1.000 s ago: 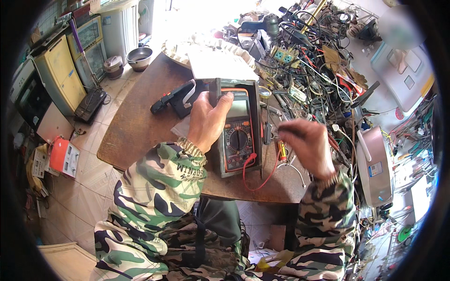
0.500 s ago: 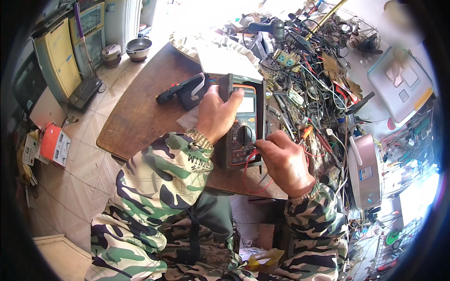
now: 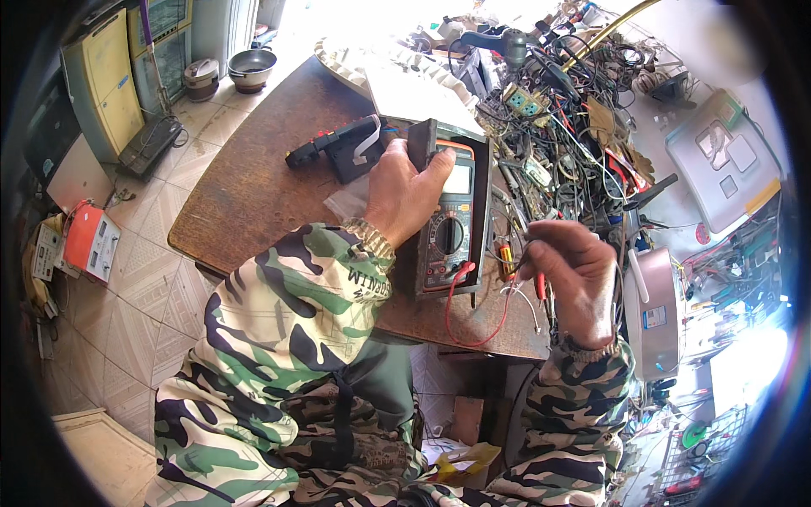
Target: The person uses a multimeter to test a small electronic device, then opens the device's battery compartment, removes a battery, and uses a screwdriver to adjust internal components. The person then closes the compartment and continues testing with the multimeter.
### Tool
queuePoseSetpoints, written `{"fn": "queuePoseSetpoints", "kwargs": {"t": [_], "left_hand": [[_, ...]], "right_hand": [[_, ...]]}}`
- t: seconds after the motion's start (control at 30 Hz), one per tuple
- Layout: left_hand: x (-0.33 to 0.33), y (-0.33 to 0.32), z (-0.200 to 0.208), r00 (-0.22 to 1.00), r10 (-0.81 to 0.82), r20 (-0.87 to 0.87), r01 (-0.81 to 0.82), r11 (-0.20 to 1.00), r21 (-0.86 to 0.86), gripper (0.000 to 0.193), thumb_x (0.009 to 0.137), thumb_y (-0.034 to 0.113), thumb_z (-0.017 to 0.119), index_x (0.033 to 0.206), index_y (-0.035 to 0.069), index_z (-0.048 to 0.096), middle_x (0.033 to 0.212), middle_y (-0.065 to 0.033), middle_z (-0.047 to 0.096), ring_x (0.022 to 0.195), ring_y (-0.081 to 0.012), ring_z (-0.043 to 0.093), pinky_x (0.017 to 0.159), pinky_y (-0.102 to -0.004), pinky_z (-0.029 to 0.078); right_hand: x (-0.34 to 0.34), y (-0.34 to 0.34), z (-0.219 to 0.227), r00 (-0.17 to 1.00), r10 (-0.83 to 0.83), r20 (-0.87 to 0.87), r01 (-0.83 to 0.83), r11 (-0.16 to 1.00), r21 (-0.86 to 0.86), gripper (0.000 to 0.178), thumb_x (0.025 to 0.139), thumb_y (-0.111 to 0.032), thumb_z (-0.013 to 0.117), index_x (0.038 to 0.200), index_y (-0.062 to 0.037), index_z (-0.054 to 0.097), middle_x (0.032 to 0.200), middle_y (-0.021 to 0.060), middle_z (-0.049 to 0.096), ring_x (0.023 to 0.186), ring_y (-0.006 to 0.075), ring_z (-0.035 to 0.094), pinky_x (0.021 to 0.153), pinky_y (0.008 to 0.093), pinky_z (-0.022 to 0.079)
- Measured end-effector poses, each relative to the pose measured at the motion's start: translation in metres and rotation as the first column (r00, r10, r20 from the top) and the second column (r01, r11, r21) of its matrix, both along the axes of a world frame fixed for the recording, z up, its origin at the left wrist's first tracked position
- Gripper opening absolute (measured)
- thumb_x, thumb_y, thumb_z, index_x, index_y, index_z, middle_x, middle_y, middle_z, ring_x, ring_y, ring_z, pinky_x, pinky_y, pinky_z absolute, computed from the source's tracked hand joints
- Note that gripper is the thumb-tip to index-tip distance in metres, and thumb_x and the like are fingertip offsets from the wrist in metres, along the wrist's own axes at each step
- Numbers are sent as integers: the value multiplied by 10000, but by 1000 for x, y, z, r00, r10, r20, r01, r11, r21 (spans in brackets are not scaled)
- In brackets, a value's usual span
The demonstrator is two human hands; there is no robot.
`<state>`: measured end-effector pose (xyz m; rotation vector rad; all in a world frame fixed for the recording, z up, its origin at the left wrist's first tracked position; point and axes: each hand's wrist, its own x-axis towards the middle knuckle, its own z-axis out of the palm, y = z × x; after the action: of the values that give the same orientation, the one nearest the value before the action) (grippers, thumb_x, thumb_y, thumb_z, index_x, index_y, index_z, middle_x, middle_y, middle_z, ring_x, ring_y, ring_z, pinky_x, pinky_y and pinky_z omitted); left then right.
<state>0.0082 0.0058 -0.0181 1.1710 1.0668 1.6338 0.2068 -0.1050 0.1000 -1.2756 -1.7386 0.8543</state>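
The right hand (image 3: 570,275) is hovering near the front edge of the brown wooden table (image 3: 245,194), fingers pinched around a thin red probe (image 3: 539,287). A red lead wire (image 3: 473,317) is curving from it to the multimeter (image 3: 452,228), which is lying in its dark case just beside this hand, near the table's middle. The left hand (image 3: 405,194) is lying over the left edge of the multimeter and gripping it. Farther away, a black tool (image 3: 338,148) is resting on the table, and a tangled pile of wires and parts (image 3: 557,127) is covering the right side.
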Motion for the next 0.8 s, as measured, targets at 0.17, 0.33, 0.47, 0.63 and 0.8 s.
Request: {"fn": "queuePoseSetpoints", "kwargs": {"t": [0.17, 0.33, 0.47, 0.63, 0.8], "left_hand": [[4, 1, 1, 991, -16, 129, 12, 999, 32, 458, 911, 342, 753, 1068, -75, 648, 922, -175, 755, 857, -256, 745, 805, -390, 571], [6, 10, -11, 990, -1, 144, -11, 997, 83, 442, 915, 333, 759, 1074, -66, 656, 947, -171, 762, 882, -245, 746, 811, -377, 571], [6, 4, -5, 994, -25, 109, 19, 999, 51, 425, 918, 324, 752, 1066, -64, 662, 963, -178, 763, 900, -254, 749, 810, -376, 569], [6, 6, -6, 993, -19, 119, 12, 998, 57, 435, 918, 325, 748, 1070, -71, 654, 960, -189, 760, 901, -262, 751, 804, -376, 568], [2, -1, 1, 999, -6, 45, 4, 999, 51, 473, 915, 357, 746, 1071, -78, 643, 911, -160, 752, 833, -240, 739, 766, -370, 570]], "right_hand": [[1, 12, 27, 978, -209, 23, 184, 903, 387, 190, 962, 15, 687, 1150, 38, 694, 926, 77, 729, 786, 119, 687, 715, 251, 557], [-1, 2, 49, 920, -382, -87, 316, 592, 742, 187, 1009, -16, 631, 1186, 21, 681, 893, 94, 736, 842, 134, 710, 738, 255, 579], [-11, -1, 15, 909, -361, 206, -26, 446, 895, 202, 934, 77, 670, 1130, 36, 695, 985, 136, 730, 845, 171, 728, 749, 282, 593], [-15, -18, -21, 964, -149, 218, 55, 921, 385, 255, 899, 57, 715, 1152, 44, 684, 975, 131, 724, 826, 168, 733, 748, 281, 577], [-15, -14, -33, 997, 2, 72, 3, 997, -73, 179, 970, 15, 656, 1137, 77, 669, 928, 78, 717, 773, 113, 695, 693, 247, 564]]}}
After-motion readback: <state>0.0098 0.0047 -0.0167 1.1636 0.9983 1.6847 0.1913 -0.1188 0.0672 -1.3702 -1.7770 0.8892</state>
